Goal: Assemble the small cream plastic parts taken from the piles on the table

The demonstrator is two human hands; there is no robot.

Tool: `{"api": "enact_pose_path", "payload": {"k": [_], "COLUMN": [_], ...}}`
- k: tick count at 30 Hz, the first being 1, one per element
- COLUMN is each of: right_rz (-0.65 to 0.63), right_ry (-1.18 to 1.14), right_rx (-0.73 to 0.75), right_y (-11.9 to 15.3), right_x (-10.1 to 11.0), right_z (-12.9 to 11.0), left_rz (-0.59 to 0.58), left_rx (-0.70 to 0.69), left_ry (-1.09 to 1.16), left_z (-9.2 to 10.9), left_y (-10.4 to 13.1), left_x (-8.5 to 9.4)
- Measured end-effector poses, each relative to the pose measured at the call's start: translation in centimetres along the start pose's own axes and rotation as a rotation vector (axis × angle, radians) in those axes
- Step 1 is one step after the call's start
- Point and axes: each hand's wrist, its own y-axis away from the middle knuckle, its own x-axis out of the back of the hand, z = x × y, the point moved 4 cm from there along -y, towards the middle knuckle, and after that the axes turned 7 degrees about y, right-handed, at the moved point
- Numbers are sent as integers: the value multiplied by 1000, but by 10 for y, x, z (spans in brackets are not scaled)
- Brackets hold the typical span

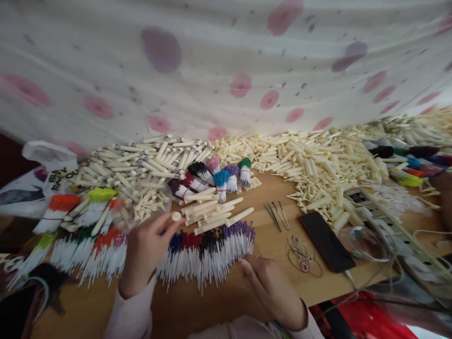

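Note:
My left hand (146,249) is closed around a cream pen barrel (175,216), whose round end points toward me; the rest of it is hidden by the fingers. Low over the table's front, my right hand (273,288) is curled with thumb and forefinger together, by the lower ends of the purple-tipped pen refills (243,235). Whatever it may pinch does not show. Between the hands lies a fanned row of white refills with blue, red (192,239), black (212,238) and purple tips. Several cream pen barrels (215,214) lie just behind the row.
Bundled refills (221,181) and heaps of cream pen parts (310,155) line the back. At right are tweezers (273,216), rubber bands (302,254), a black phone (326,242), a tape roll (367,242) and a power strip (399,230). More refills (70,252) lie left.

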Motion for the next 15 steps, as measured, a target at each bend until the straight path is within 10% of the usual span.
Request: {"api": "enact_pose_path", "payload": {"k": [3,6,11,15], "right_rz": [-7,-4,-12,97], "right_ry": [83,133,212,374], "right_rx": [4,3,-41,-115], "right_y": [0,-1,-5,-13], "right_x": [-8,-11,0,41], "right_z": [0,2,19,53], "left_rz": [181,260,42,-142], "left_rx": [161,386,1100,1609], "left_ry": [-168,162,1542,1982], "left_z": [-25,-28,8,49], "left_y": [-13,-6,39,73], "left_x": [31,31,-50,-105]}}
